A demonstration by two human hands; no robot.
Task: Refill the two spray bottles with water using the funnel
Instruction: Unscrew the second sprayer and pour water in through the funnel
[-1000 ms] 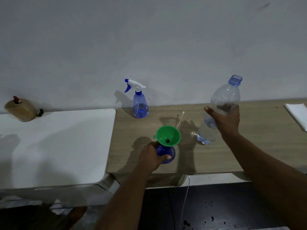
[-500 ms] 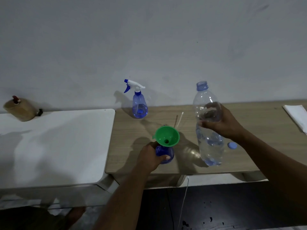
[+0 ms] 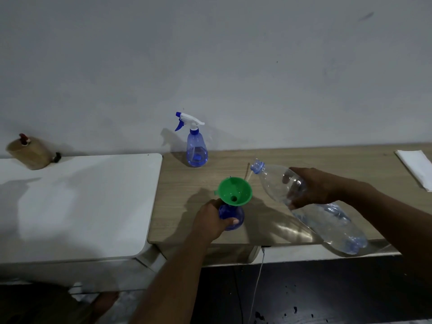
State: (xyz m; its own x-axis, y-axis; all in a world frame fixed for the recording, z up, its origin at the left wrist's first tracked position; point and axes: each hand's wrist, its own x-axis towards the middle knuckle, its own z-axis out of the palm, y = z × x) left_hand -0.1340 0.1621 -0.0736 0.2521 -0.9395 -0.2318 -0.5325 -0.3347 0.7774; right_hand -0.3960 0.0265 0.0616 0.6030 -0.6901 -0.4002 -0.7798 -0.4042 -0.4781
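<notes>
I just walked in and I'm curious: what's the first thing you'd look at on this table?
The bright green funnel stands out, stuck in the neck of a blue spray bottle that the left hand grips near the front edge of the table. Right of it, the right hand holds a big clear water bottle tilted, its open mouth toward the funnel. Another spray bottle with a white trigger stands at the back by the wall.
</notes>
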